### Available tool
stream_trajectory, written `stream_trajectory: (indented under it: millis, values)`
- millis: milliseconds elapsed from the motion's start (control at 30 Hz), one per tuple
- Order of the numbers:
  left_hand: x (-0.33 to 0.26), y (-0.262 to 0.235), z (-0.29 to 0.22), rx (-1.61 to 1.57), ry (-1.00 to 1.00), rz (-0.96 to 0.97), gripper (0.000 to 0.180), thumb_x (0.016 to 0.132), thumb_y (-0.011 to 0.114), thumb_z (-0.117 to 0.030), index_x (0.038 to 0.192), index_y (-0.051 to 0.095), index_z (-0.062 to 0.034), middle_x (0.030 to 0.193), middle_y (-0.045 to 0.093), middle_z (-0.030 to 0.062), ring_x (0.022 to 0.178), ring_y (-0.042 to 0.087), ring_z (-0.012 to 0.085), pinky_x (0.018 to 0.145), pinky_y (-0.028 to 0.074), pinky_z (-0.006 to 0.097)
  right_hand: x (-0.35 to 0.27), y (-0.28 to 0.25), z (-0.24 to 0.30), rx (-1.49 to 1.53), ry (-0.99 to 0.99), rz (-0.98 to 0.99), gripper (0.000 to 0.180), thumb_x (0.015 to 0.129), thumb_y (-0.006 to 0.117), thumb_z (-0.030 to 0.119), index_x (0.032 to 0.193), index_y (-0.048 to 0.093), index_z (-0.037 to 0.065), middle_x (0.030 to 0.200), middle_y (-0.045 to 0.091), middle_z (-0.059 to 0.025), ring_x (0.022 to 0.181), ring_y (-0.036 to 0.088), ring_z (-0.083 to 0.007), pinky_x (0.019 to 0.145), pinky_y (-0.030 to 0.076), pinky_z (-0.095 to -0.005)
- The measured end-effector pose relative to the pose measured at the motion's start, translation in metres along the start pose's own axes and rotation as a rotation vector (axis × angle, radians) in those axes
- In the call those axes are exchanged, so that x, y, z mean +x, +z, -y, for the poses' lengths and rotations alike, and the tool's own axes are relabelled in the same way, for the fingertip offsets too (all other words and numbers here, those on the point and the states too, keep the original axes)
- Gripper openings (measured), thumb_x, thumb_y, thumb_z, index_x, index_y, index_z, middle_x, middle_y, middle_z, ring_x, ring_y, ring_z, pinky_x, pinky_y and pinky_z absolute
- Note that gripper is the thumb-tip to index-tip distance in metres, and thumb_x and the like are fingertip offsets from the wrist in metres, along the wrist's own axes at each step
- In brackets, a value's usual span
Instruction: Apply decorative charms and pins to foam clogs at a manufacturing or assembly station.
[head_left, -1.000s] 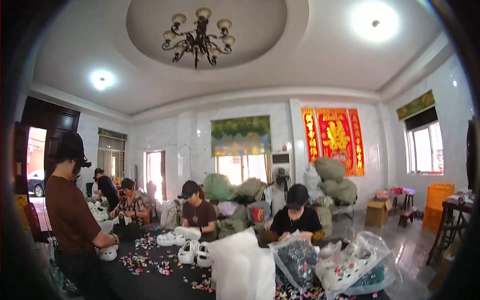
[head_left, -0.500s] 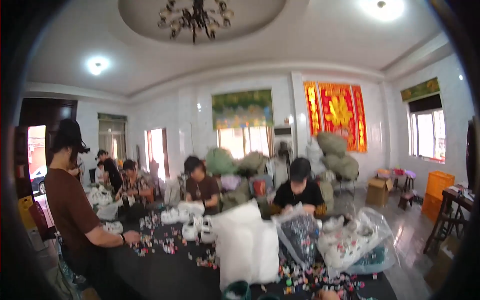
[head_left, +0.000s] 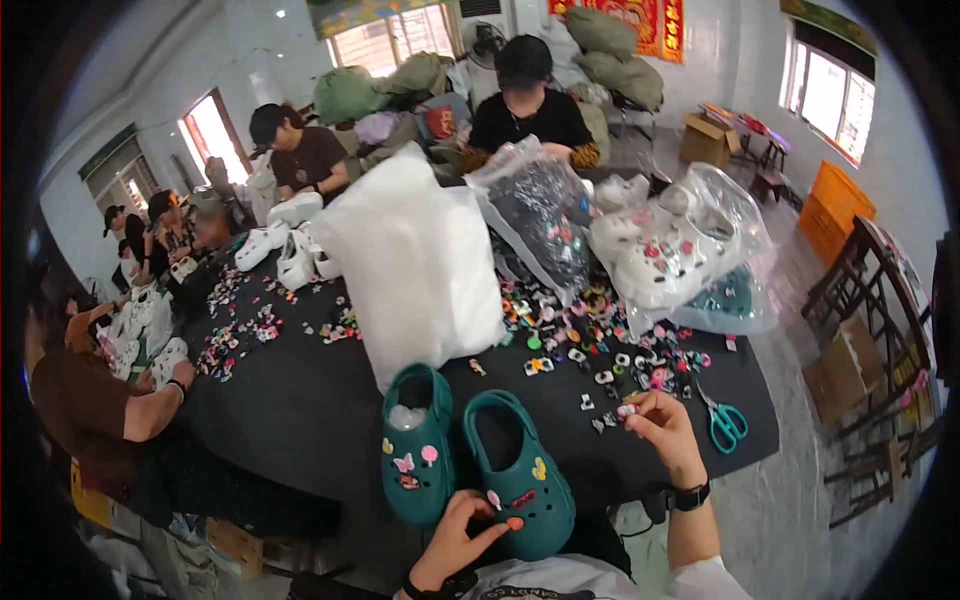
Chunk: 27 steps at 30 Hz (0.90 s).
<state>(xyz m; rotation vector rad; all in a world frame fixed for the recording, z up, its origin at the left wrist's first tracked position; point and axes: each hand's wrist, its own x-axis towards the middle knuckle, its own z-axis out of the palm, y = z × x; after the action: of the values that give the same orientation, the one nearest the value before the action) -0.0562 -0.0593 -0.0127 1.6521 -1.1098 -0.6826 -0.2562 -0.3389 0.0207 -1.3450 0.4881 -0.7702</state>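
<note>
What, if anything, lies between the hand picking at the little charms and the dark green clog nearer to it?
Nothing visible does. The right hand pinches a small charm among loose ones; only bare black tabletop separates it from the right-side dark green foam clog, which the left hand touches.
</note>
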Motion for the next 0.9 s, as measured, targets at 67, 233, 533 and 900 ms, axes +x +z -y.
stream_trajectory:
  millis: [67,233,533,900]
  values:
    - [0.002,-0.001,-0.005,0.082,0.052,0.000,0.030,0.078,0.078,-0.011,0.094,0.055,-0.0001,0.104,0.051,0.0114,0.089,0.056,0.0209,0.078,0.048,0.030,-0.005,0.006,-0.001,0.084,0.026,-0.002,0.010,0.085,0.070,0.000,0.084,0.060,0.003,0.103,0.065,-0.0085,0.080,0.061,-0.0110,0.071,0.049,-0.0239]
    - [0.004,-0.001,-0.010,0.107,0.059,-0.002,0.031,0.078,0.078,-0.012,0.093,0.054,0.0005,0.104,0.051,0.0128,0.088,0.055,0.0225,0.077,0.047,0.031,-0.011,0.022,-0.007,0.219,-0.035,0.021,0.011,0.085,0.070,0.000,0.085,0.060,0.003,0.092,0.065,-0.0074,0.073,0.060,-0.0099,0.067,0.049,-0.0234]
    - [0.002,0.002,-0.009,0.092,0.026,-0.016,0.030,0.075,0.077,-0.005,0.093,0.053,0.0003,0.106,0.050,0.0128,0.091,0.054,0.0221,0.078,0.048,0.030,-0.017,0.034,-0.010,0.252,0.036,0.047,0.012,0.082,0.071,-0.001,0.083,0.059,0.002,0.086,0.065,-0.0107,0.065,0.061,-0.0121,0.060,0.051,-0.0250]
    - [0.001,0.002,-0.005,0.075,0.001,-0.013,0.032,0.076,0.078,-0.008,0.094,0.053,-0.0001,0.104,0.050,0.0131,0.091,0.054,0.0229,0.079,0.046,0.031,-0.025,0.037,-0.012,0.253,0.104,0.039,0.013,0.083,0.069,-0.002,0.090,0.060,0.004,0.090,0.070,-0.0093,0.068,0.064,-0.0102,0.061,0.051,-0.0221]
